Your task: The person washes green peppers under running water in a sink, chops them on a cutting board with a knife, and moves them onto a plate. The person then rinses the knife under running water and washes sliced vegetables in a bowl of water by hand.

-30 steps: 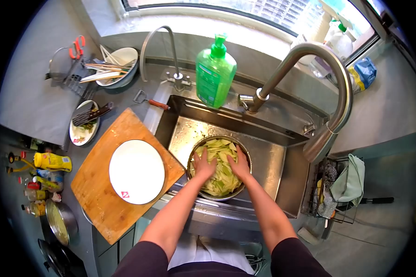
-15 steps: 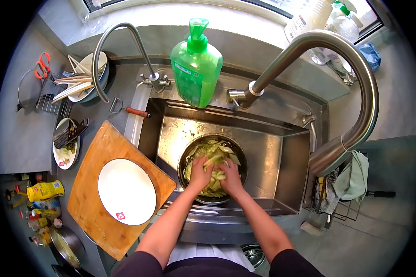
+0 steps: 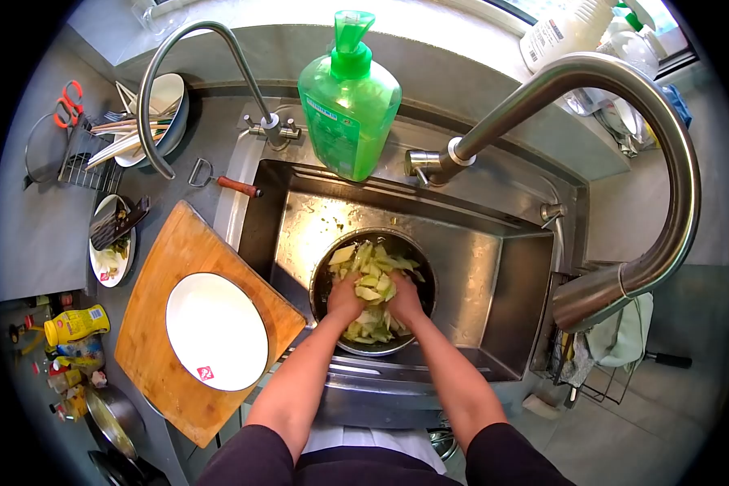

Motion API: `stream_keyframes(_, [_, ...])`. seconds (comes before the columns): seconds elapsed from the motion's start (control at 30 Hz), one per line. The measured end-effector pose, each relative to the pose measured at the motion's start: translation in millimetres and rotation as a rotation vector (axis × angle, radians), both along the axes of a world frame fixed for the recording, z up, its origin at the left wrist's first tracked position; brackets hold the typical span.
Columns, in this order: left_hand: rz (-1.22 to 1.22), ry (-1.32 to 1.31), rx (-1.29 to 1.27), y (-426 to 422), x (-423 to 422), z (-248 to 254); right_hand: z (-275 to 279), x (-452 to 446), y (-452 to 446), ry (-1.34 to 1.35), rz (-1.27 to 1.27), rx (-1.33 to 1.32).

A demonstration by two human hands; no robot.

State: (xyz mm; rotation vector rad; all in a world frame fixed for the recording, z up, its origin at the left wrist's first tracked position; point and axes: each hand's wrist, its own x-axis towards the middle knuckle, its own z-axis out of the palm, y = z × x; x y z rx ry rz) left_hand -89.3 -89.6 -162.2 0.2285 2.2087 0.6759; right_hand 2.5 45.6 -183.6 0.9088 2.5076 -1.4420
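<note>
A round metal bowl (image 3: 431, 304) stands in the steel sink, holding pale green sliced vegetable pieces (image 3: 374, 267). Both of my hands are inside it, cupped around a heap of the slices from either side. My left hand (image 3: 345, 297) presses against the left of the heap, and its fingers are partly buried among the slices. On the opposite side my right hand (image 3: 404, 300) curls around more slices, its fingertips mostly hidden. Dark liquid seems to lie around the slices near the bowl's rim.
The sink (image 3: 462, 267) surrounds the bowl. A large faucet (image 3: 680, 194) arches at right, a thin one (image 3: 150, 105) at left. A green soap bottle (image 3: 350, 113) stands behind. Left are a cutting board (image 3: 142, 340) with a white oval plate (image 3: 217, 328), and a wooden-handled peeler (image 3: 236, 186).
My hands have moved slightly apart and gathered the slices into a raised heap between them. The view has shifted a little.
</note>
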Motion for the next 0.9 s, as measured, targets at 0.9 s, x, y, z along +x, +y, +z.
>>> stream_keyframes(0.9, [-0.139, 0.088, 0.327, -10, 7, 45, 57, 4, 14, 0.204, 0.401, 0.234])
